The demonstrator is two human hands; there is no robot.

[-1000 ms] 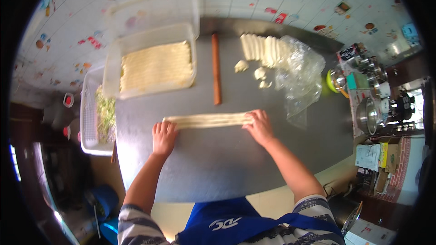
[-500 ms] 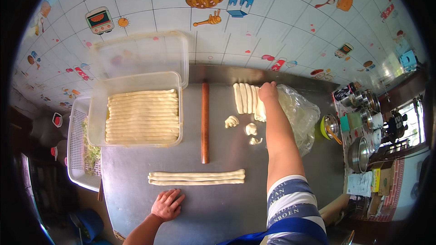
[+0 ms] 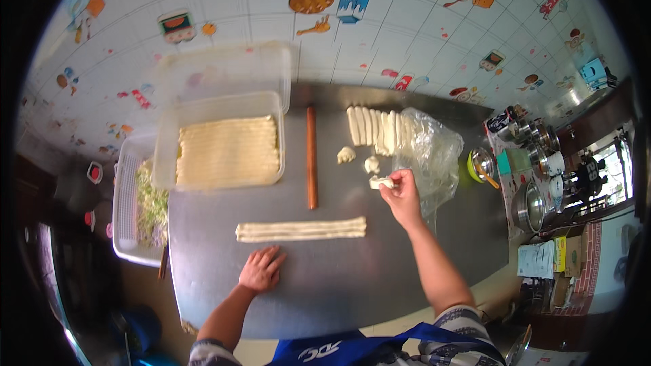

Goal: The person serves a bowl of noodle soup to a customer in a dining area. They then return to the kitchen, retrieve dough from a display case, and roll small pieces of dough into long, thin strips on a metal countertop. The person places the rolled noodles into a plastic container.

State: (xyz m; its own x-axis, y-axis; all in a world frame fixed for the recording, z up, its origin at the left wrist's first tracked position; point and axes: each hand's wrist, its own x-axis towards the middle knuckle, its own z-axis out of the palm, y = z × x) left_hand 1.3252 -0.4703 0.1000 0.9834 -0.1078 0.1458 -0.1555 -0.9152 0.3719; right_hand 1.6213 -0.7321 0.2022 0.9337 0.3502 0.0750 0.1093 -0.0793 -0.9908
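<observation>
My right hand (image 3: 405,198) pinches a short strip of dough (image 3: 381,182) between thumb and fingers, just above the steel table. Close to it lie two small dough scraps (image 3: 346,154) and a row of short dough strips (image 3: 369,127), whose right end is partly under a clear plastic bag (image 3: 434,163). My left hand (image 3: 262,270) rests flat on the table with its fingers apart, holding nothing. Just beyond its fingertips, several long dough ropes (image 3: 302,230) lie side by side. A wooden rolling pin (image 3: 312,159) stands lengthwise between the dough groups.
At the left, a clear plastic box (image 3: 281,163) holds a layer of long dough ropes, its lid (image 3: 224,68) leaning on the tiled wall. A white basket (image 3: 125,217) of shredded greens sits beside it. Bowls (image 3: 481,164) and pots (image 3: 527,207) are at the right.
My right hand has drawn back from the row of short dough strips toward me, and now holds a strip. The plastic bag has shifted over the row's right end. My left hand stays on the table.
</observation>
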